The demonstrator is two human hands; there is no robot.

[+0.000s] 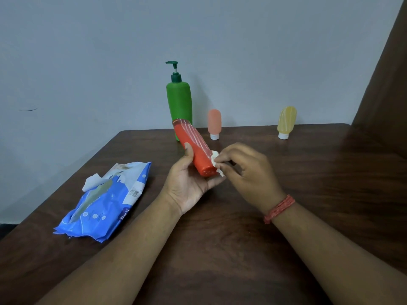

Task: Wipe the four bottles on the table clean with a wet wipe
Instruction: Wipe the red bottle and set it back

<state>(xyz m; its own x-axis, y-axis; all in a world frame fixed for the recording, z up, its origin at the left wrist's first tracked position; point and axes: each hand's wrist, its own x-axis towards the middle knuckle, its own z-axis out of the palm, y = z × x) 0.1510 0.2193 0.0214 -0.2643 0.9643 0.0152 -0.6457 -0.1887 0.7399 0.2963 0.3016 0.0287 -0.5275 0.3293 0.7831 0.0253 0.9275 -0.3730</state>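
Note:
My left hand (187,183) grips a red bottle (195,146) near its lower end and tilts it away over the middle of the table. My right hand (246,170) pinches a crumpled white wet wipe (217,162) against the bottle's right side. At the back of the table a tall green pump bottle (178,102) stands upright, partly behind the red one. To its right a small pink bottle (214,123) rests on its white cap. Further right a small yellow bottle (286,121) also rests cap down.
A blue wet wipe pack (105,203) lies on the left of the dark wooden table (308,172), its flap open and a wipe poking out. A grey wall stands behind the table. A brown panel rises at the right.

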